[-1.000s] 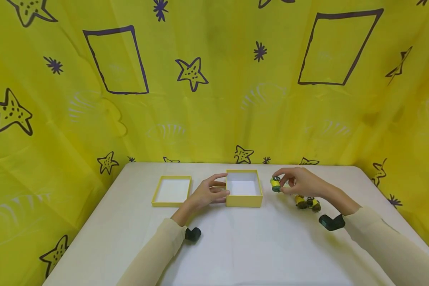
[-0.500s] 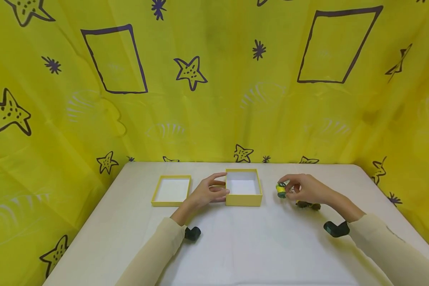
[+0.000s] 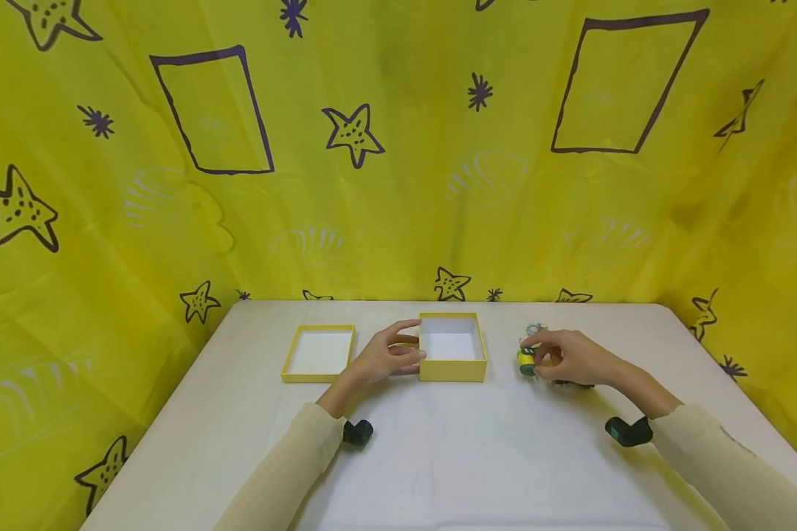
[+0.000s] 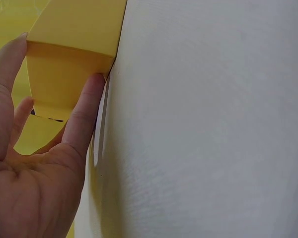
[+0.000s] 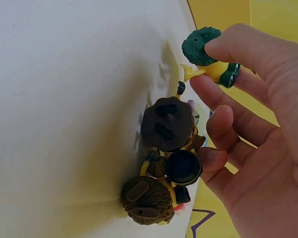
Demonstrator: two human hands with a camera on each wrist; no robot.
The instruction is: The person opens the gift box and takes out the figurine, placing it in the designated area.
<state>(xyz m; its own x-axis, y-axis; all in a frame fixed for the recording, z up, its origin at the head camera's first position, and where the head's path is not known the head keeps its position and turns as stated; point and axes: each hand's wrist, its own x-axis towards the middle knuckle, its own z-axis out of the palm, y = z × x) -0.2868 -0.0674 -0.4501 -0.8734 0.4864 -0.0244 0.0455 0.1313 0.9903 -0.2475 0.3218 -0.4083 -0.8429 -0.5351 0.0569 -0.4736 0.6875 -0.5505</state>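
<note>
My right hand [image 3: 567, 360] pinches a small yellow toy figure with green goggles [image 3: 526, 361] between thumb and fingers, low over the table right of the box. In the right wrist view the thumb lies on the figure's round green base [image 5: 194, 49]. Just past it, two more toy figures lie tipped over, one with a smooth brown base [image 5: 168, 134] and one with a rough brown base [image 5: 151, 203]. My left hand [image 3: 381, 354] touches the left side of an open yellow box [image 3: 452, 371] with fairly straight fingers, thumb near the bottom edge in the left wrist view. The box's white inside holds nothing.
A yellow-rimmed lid [image 3: 318, 378] lies upturned left of my left hand. Small light-blue and white items [image 3: 536, 329] show behind my right hand. A yellow curtain [image 3: 398, 221] with drawn starfish rises along the table's [image 3: 478, 457] back edge and sides.
My right hand has moved down and slightly right, lowering the toy figure toward the table. The small light-blue items have come into view behind it. My left hand and the box stay in place.
</note>
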